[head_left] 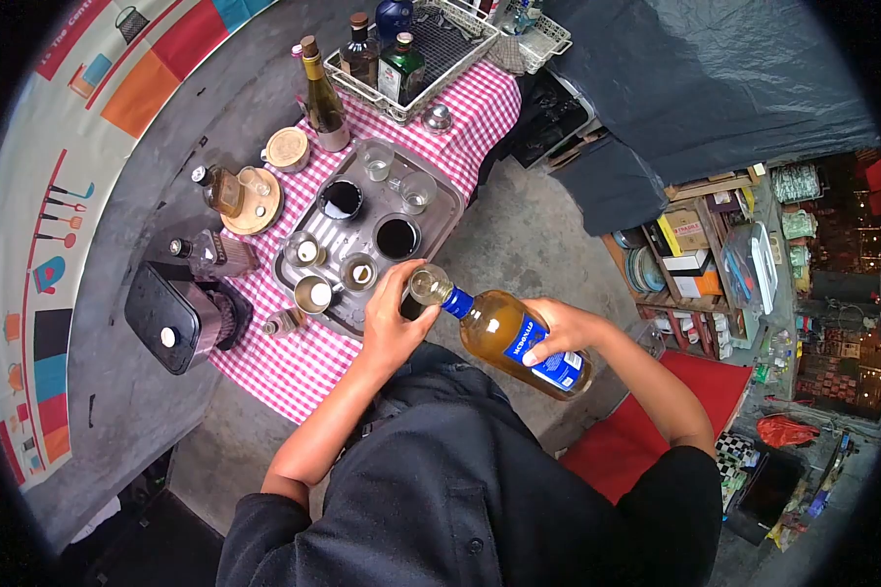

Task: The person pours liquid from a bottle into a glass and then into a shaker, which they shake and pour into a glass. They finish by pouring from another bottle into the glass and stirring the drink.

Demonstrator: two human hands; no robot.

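My right hand point(570, 329) is wrapped around a large bottle point(494, 325) of amber liquid with a blue label and blue neck. The bottle is tilted, its neck pointing left and up. At its mouth, my left hand point(394, 318) grips a small clear glass point(428, 283). Just beyond the left hand lies a metal tray point(440, 186). On it stand two vessels of dark liquid, a dark bowl point(341, 200) and a second dark cup point(397, 237), along with several clear glasses, a glass cup point(359, 272) and a metal cup point(313, 294).
A red-checked cloth point(279, 372) covers the table. Along its wall side stand a tall corked bottle point(325, 108), a round wooden board point(255, 210) and a black appliance point(176, 318). A wire basket point(401, 110) of bottles is at the far end. A red surface point(646, 411) lies right.
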